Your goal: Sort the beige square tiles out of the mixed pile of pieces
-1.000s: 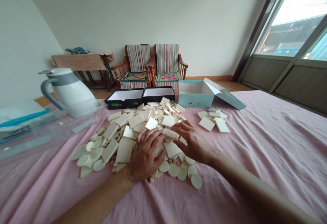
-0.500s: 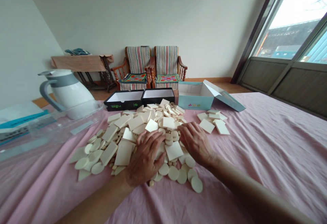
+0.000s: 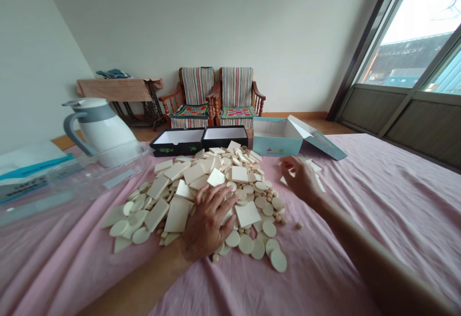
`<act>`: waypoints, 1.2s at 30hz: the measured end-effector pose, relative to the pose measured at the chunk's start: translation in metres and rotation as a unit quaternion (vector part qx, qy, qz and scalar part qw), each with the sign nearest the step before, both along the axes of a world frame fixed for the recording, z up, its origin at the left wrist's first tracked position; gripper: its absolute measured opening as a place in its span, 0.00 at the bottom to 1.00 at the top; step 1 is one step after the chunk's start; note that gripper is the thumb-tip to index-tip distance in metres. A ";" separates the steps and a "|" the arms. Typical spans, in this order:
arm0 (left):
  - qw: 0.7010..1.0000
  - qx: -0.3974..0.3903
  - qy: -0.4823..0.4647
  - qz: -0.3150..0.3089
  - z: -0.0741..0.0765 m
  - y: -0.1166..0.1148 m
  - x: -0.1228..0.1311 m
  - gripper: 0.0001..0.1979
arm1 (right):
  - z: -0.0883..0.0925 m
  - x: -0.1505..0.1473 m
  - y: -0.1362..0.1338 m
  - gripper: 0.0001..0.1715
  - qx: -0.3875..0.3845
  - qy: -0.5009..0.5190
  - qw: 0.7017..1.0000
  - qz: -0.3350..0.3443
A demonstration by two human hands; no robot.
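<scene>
The right hand (image 3: 300, 180) no longer covers the right flank of the pale pile (image 3: 194, 173), where discs (image 3: 268, 209) now show; it is over the small tile group (image 3: 316, 167) right of the pile, fingers curled, grip impossible to tell, so only the left hand (image 3: 210, 218) rests on the pile, fingers apart

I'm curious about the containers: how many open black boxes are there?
2: the left box, and the right box beside it, both behind the pile of pale pieces. None seems hidden.

Room in a home. Wooden armchairs (image 3: 215, 96) with striped covers (image 3: 236, 87) and patterned seat pads (image 3: 238, 112) stand before the wall (image 3: 162, 18); a jug (image 3: 103, 131) stands in the foreground.
</scene>
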State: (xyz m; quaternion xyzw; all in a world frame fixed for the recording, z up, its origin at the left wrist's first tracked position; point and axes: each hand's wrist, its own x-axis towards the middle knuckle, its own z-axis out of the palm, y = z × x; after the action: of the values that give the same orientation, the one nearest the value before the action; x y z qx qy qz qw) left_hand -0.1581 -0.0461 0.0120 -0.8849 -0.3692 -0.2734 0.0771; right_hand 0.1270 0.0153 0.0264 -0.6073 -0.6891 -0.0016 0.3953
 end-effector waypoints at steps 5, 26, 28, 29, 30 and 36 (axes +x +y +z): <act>1.000 0.000 0.010 0.008 -0.001 0.000 -0.001 0.21 | 0.011 -0.066 0.007 0.29 -0.052 -0.095 0.969 0.222; 1.000 -0.007 -0.021 0.000 0.000 0.000 0.000 0.19 | 0.000 0.027 0.044 0.30 -0.065 -0.144 0.983 -0.091; 1.000 -0.004 -0.019 0.004 0.000 0.000 0.000 0.20 | -0.001 0.014 0.058 0.26 -0.097 -0.099 0.990 -0.036; 1.000 -0.002 -0.018 0.004 0.000 0.000 0.000 0.20 | -0.002 0.006 0.066 0.25 -0.120 -0.080 0.989 -0.014; 1.000 0.000 -0.016 0.005 0.000 0.000 -0.001 0.20 | -0.002 -0.002 0.075 0.23 -0.141 -0.065 0.988 -0.001; 1.000 0.005 -0.016 0.007 0.000 -0.001 -0.001 0.20 | -0.014 -0.028 0.116 0.19 -0.194 -0.039 0.980 -0.004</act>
State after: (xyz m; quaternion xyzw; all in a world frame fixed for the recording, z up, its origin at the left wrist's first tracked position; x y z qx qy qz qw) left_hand -0.1591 -0.0473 0.0123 -0.8772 -0.3752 -0.2892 0.0778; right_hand 0.0988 0.1311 0.0127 -0.6746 -0.6889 0.1063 0.2429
